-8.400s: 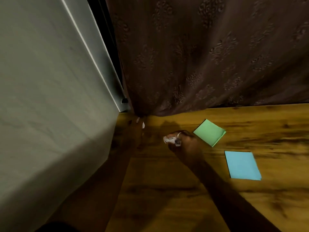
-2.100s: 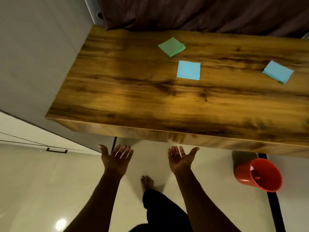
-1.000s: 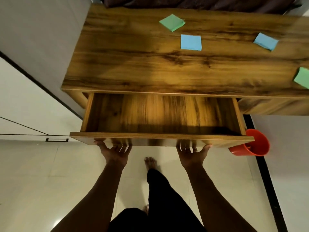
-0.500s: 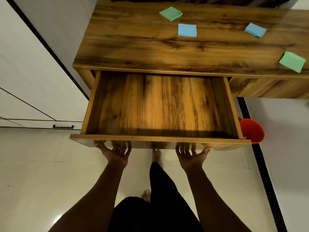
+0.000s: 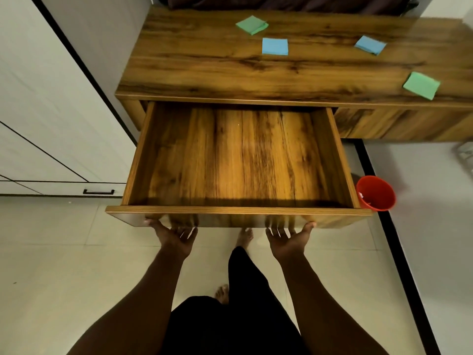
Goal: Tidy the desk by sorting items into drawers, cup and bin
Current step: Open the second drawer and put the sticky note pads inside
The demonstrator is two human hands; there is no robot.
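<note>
The left hand (image 5: 176, 239) and the right hand (image 5: 288, 239) lie palm up with fingers stretched almost straight. Their tips are tucked under the lower edge of the drawer (image 5: 238, 209) front and the thumbs are splayed outward. The front shows no handle, so the bottom lip looks like the only purchase, and spacing the hands apart likely keeps the pull even. Above them the wooden desk (image 5: 204, 67) carries what remains to be sorted. The drawer stands far out from the desk's left end, its floor bare (plenty of room, I judge, for flat items). A red bin (image 5: 376, 193) sits on the floor just beside the drawer's right front corner, within easy reach for rubbish. On the desktop lie four sticky-note pads, well apart from one another: a green pad (image 5: 252, 24) and a blue pad (image 5: 274, 46) toward the back, another blue pad (image 5: 370, 44) further right, and a second green pad (image 5: 421, 85) near the front edge.
</note>
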